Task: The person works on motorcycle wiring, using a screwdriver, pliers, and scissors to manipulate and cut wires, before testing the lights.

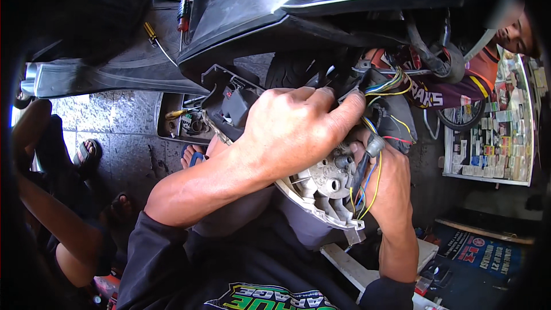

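A headlight unit [330,186], its pale ribbed back facing up, rests against my lap. My left hand [295,123] reaches across above it with fingers curled and thumb pressed in; what they pinch, near a dark part, is hidden. My right hand [387,175] is closed at the unit's right side, fingers bent in against its back. A grey rubber-booted connector [375,145] and loose yellow and blue wires [376,186] lie over that hand. Beyond, a bundle of coloured wires [390,83] runs toward the scooter.
Black scooter bodywork [241,28] spans the far side, with two screwdrivers [182,17] [151,31] on the floorboard. A tray of small parts [166,117] lies on the tiles. Other people are at left and far right. A glass display case [488,138] stands right.
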`<state>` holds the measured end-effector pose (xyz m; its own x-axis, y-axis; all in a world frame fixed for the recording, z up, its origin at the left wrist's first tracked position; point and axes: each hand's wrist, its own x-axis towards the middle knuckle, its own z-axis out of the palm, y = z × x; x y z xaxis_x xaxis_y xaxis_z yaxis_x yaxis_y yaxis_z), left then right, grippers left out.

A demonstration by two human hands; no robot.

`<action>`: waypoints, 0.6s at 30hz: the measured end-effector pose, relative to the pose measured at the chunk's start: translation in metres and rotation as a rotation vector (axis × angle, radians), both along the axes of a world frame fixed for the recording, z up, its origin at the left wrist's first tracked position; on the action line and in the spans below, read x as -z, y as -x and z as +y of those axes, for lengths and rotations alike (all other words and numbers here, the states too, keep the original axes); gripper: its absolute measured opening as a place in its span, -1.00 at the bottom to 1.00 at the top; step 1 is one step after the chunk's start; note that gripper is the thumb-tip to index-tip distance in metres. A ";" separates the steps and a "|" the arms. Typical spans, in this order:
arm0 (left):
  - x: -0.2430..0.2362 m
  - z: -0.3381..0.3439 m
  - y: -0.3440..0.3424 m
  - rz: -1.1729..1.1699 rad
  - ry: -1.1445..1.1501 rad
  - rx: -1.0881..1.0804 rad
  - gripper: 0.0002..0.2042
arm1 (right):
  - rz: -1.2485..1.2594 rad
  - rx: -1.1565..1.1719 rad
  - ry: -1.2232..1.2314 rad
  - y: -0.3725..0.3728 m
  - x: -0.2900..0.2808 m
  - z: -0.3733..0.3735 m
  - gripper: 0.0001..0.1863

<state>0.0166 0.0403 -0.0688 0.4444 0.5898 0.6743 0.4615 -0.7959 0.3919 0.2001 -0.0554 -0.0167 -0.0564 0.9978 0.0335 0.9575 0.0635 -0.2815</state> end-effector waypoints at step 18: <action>0.002 0.005 -0.004 -0.039 0.039 0.017 -0.74 | 0.243 0.225 -0.230 0.000 0.025 -0.013 -0.85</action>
